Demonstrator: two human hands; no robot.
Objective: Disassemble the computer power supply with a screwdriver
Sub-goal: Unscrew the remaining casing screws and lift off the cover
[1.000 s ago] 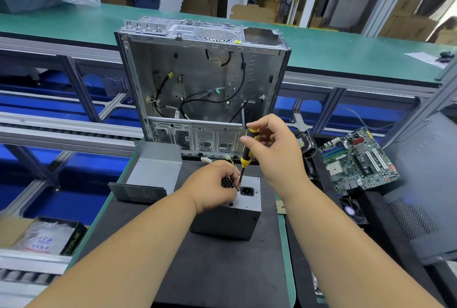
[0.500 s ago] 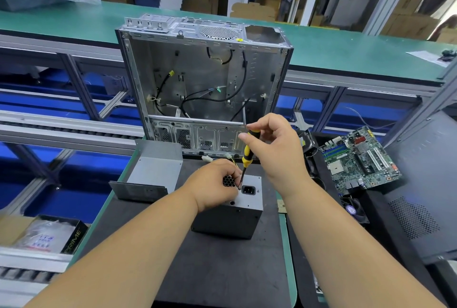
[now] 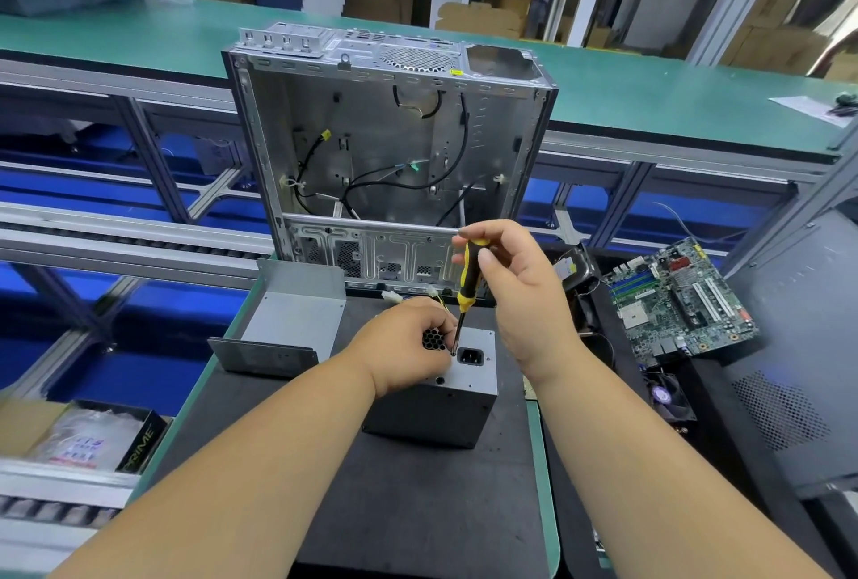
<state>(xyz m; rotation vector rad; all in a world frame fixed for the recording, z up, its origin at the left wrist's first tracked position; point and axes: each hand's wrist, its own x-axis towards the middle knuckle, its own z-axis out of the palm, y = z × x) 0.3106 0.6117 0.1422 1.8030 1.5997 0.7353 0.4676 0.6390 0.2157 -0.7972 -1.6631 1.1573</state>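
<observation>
A grey power supply [image 3: 469,376] stands on the black mat [image 3: 408,509], its socket face turned up. My left hand [image 3: 404,346] lies over its fan grille, fingers curled around the screwdriver's shaft near the tip. A yellow-and-black screwdriver [image 3: 469,276] stands almost upright, its tip on a screw beside the power socket. My right hand [image 3: 520,286] grips the handle between thumb and fingers. Part of the supply's top face is hidden under my left hand.
An open, gutted computer case [image 3: 390,160] stands right behind the supply. A bent grey metal cover [image 3: 288,323] lies to the left. A motherboard [image 3: 678,299], a small fan [image 3: 664,392] and a dark case panel [image 3: 798,374] lie to the right. A box [image 3: 79,437] sits at lower left.
My right hand's fingers have shifted around the screwdriver handle. The left hand and the power supply stay where they were.
</observation>
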